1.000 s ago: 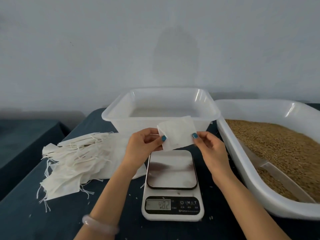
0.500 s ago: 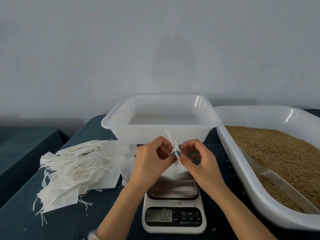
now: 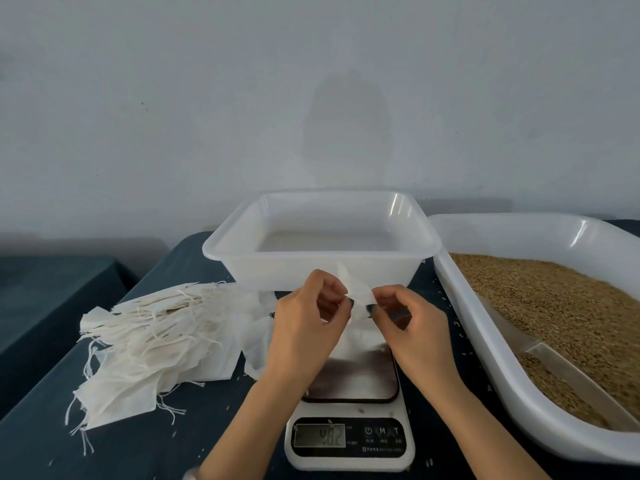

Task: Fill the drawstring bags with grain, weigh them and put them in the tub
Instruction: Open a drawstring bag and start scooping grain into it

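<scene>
Your left hand (image 3: 304, 317) and your right hand (image 3: 412, 327) are drawn close together, knuckles facing you. Each pinches the top edge of one small white cloth drawstring bag (image 3: 358, 296) between thumb and curled fingers. The bag sits between the two hands. One corner stands up above your fingertips, and the rest hangs down below them. Whether its lower end touches anything cannot be told.

Directly beneath both hands is the white digital kitchen scale with a shiny steel platform (image 3: 360, 379). Its lit display sits nearer to you, between your forearms, and the digits are too blurred to read surely. Just beyond your fingertips stands the clear rectangular plastic tub (image 3: 311, 271), with its front wall right behind the held bag.

Beside your left hand, reaching up to the wrist, lies a fanned heap of flat cream cloth bags with loose strings (image 3: 156, 341). To the outside of your right hand is the large white plastic tray (image 3: 485, 358) of brown grain (image 3: 561, 313). A translucent plastic scoop (image 3: 571, 372) lies in the grain. Everything rests on a dark blue tablecloth (image 3: 138, 445), and a few stray grains are scattered on it near your right wrist.
</scene>
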`<state>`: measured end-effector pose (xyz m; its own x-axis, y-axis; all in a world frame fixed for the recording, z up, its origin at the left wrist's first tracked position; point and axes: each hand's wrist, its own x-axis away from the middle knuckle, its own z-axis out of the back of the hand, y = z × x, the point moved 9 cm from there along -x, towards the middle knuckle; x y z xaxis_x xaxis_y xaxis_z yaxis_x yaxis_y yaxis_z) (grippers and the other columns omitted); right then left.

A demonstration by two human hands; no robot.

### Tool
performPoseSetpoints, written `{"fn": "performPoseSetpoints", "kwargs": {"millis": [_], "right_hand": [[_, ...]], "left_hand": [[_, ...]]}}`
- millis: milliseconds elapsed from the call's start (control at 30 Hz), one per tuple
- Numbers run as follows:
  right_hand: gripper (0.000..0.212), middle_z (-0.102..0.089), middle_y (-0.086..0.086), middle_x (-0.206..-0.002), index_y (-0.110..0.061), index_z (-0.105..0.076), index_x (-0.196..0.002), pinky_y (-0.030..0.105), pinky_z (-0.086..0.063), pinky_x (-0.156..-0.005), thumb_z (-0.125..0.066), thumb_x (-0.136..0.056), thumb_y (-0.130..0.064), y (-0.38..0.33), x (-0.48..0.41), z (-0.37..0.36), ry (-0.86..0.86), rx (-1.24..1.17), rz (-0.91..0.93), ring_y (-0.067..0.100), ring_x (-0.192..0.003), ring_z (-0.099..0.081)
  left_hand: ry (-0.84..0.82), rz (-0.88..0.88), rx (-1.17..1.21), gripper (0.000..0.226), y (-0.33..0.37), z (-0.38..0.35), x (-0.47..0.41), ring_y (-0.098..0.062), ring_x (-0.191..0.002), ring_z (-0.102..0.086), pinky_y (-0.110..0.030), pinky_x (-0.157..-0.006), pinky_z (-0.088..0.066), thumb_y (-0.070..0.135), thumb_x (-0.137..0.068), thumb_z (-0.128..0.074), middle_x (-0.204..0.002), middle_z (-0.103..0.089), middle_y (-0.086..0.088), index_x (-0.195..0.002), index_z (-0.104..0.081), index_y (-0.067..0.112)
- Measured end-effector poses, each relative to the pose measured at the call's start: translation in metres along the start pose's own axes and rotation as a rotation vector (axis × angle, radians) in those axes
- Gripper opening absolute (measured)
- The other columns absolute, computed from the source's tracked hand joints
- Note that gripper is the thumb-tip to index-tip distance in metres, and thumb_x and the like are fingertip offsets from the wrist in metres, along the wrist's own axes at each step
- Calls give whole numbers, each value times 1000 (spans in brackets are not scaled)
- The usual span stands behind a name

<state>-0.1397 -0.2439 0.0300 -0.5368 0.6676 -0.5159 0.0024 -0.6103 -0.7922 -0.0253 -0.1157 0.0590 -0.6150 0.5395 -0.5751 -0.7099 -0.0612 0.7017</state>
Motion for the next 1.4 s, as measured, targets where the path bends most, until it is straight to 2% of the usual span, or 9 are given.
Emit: {"fn": "performPoseSetpoints", "kwargs": {"millis": [133, 267, 400, 600, 900, 1000, 1133, 1267, 1400], "right_hand": [[19, -66, -20, -80, -31, -59, -97, 13, -47, -60, -73, -84, -30, -3, 2, -2, -9, 96, 30, 0, -73, -63], [25, -51, -18, -99, -25, -54, -102, 8, -41, -64, -65, -80, -28, -39, 11, -3, 11, 220, 350, -2, -79, -52], [28, -54, -15, -107, -25, -57, -104, 10, -42, -71, -66, -77, -25, -57, 23, -15, -53, 426, 568, 2, -96, -51], [44, -62, -12, -102, -26, -51, -114, 11, -36, -65, -77, -79, -33, -56, 22, -18, -49, 591, 582, 6, -91, -55], [12, -63, -9, -89, -24, -73, -94, 18, -42, -54, -71, -86, -33, -55, 21, -14, 9, 669, 565, 13, -85, -56], [10, -62, -11, -90, -22, -71, -87, 16, -42, -58, -73, -82, -30, -52, 18, -10, 31, 583, 510, 10, -88, -55], [13, -64, -17, -95, -23, -71, -83, 16, -45, -66, -70, -86, -36, -49, 14, -1, 74, 390, 458, 5, -93, -53], [17, -69, -19, -97, -24, -73, -83, 22, -49, -69, -66, -87, -39, -50, 17, -8, 2, 332, 534, 5, -94, -52], [18, -64, -15, -87, -25, -73, -86, 27, -50, -67, -65, -87, -40, -46, 17, -10, -24, 286, 527, 8, -90, -52]], "left_hand": [[56, -122, -168, 16, 17, 6, 3, -5, -69, -62, -23, -60, -52, 16, -83, -72, -74, -62, 15, -87, -58, 23], [23, -148, -185, 11, 19, 3, 4, -7, -65, -61, -31, -59, -54, 16, -84, -71, -76, -63, 12, -85, -61, 19], [20, -82, -131, 16, 10, 4, 1, -6, -67, -63, -15, -60, -50, 5, -79, -75, -71, -65, 13, -81, -66, 19], [6, 126, 89, 17, -9, 5, -2, -5, -64, -65, -10, -58, -46, 10, -82, -74, -67, -69, 12, -76, -68, 24], [40, 66, 66, 20, 0, 5, 0, -6, -64, -64, -9, -58, -44, 7, -82, -72, -66, -66, 13, -75, -64, 24], [-37, -117, 74, 14, 22, 3, 1, -12, -93, -64, -18, -76, -49, 22, -85, -69, -93, -65, 13, -98, -64, 24], [-328, -295, -7, 72, 35, -16, 10, -15, -143, -34, -32, -117, -29, 29, -77, -63, -148, -41, 11, -145, -39, 22], [-478, -250, -31, 84, 30, -26, 16, -5, -143, -32, -44, -123, -15, 29, -75, -59, -148, -42, 11, -152, -26, 24], [-591, -142, -2, 79, 16, -30, 19, -1, -132, -44, -43, -115, -33, 25, -79, -62, -137, -51, 17, -150, -27, 35]]}}
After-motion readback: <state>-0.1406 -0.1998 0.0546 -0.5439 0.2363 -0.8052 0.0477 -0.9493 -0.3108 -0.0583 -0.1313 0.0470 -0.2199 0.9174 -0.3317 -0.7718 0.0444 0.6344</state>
